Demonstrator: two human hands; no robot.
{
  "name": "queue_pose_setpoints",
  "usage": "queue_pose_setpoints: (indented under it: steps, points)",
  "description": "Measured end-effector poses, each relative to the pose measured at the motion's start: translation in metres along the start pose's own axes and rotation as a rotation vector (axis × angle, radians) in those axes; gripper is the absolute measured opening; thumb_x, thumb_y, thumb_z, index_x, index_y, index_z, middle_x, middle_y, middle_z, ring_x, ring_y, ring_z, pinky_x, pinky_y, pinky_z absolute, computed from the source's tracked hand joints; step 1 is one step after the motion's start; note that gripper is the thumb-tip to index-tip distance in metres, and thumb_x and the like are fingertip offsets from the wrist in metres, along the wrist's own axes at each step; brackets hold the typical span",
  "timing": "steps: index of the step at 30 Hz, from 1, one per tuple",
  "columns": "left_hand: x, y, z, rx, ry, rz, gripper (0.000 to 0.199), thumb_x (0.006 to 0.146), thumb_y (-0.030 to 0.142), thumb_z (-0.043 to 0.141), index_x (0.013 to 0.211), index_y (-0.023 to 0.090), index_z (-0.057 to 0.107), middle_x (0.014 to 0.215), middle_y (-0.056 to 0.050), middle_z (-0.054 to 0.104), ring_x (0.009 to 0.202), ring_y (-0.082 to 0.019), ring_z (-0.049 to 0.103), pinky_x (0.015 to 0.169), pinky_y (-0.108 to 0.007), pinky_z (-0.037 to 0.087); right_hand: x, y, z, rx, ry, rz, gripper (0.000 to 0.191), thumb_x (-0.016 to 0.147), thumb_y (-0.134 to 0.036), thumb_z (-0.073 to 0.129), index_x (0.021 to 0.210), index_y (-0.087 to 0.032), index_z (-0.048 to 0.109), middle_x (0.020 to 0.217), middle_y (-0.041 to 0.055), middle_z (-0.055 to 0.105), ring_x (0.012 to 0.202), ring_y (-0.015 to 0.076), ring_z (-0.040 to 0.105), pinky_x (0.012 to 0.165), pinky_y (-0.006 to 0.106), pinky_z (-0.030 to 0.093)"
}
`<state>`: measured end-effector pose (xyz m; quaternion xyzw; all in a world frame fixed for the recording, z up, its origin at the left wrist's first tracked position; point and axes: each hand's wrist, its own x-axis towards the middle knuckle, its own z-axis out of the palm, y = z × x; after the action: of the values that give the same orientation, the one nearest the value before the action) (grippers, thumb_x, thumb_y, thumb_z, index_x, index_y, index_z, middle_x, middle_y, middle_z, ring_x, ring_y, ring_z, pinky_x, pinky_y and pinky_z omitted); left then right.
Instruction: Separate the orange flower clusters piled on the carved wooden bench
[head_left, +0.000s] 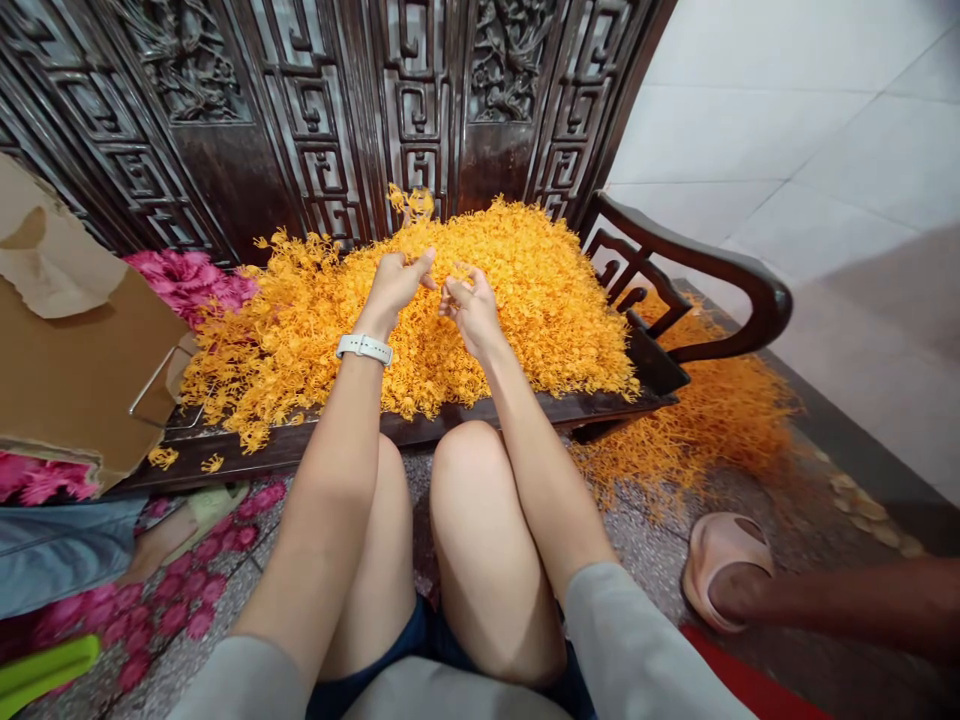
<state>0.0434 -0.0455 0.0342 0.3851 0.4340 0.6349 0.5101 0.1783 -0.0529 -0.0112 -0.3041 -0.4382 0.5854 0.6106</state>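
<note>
A large heap of small orange-yellow pieces (540, 310) covers the seat of a dark carved wooden bench (247, 450). My left hand (401, 282), with a pale watch (364, 347) on its wrist, is over the middle of the heap, thumb and fingers brought close together. Just to its right, my right hand (471, 303) is turned partly palm up, its fingers curled toward the thumb. The fingertips of both hands face each other across a small gap. Anything between those fingertips is too small to make out against the orange pieces.
A torn cardboard box (75, 350) and pink pieces (187, 285) are at the left. The bench's curved armrest (705, 250) rises at the right. Orange strands (675, 430) and pink pieces (176, 600) lie on the floor. Other people's legs show at both sides.
</note>
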Motion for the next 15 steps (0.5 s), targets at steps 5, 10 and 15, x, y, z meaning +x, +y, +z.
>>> queue_pose_setpoints:
  steps: [5, 10, 15]
  points:
    - [0.000, -0.006, 0.000, 0.365, -0.198, 0.158, 0.039, 0.087, 0.034, 0.086, 0.065, 0.019, 0.058, 0.058, -0.001, 0.056, 0.056, -0.013, 0.049, 0.056, -0.025, 0.035, 0.005, 0.004, -0.001, -0.103, 0.032, 0.008, 0.030, 0.097, -0.023, 0.067, 0.116, -0.028, 0.045, 0.070, -0.0067, 0.056, 0.057, 0.0110, 0.047, 0.054, 0.024, 0.037]
    - [0.002, -0.010, 0.001, 0.426, -0.301, 0.167, 0.041, 0.074, 0.032, 0.097, 0.063, 0.016, 0.060, 0.064, -0.001, 0.058, 0.060, -0.012, 0.048, 0.057, -0.026, 0.034, 0.008, 0.010, 0.000, -0.218, 0.010, -0.032, 0.033, 0.101, -0.023, 0.063, 0.123, -0.030, 0.040, 0.070, -0.0080, 0.048, 0.055, 0.0114, 0.039, 0.050, 0.023, 0.030]
    - [0.004, -0.015, 0.009, 0.306, -0.094, 0.170, 0.034, 0.074, 0.009, 0.089, 0.061, 0.014, 0.059, 0.064, -0.001, 0.058, 0.063, -0.012, 0.053, 0.060, -0.025, 0.040, 0.009, 0.014, -0.001, -0.320, -0.077, -0.057, 0.047, 0.102, -0.037, 0.067, 0.138, -0.031, 0.038, 0.076, -0.0055, 0.049, 0.062, 0.0139, 0.047, 0.055, 0.027, 0.040]
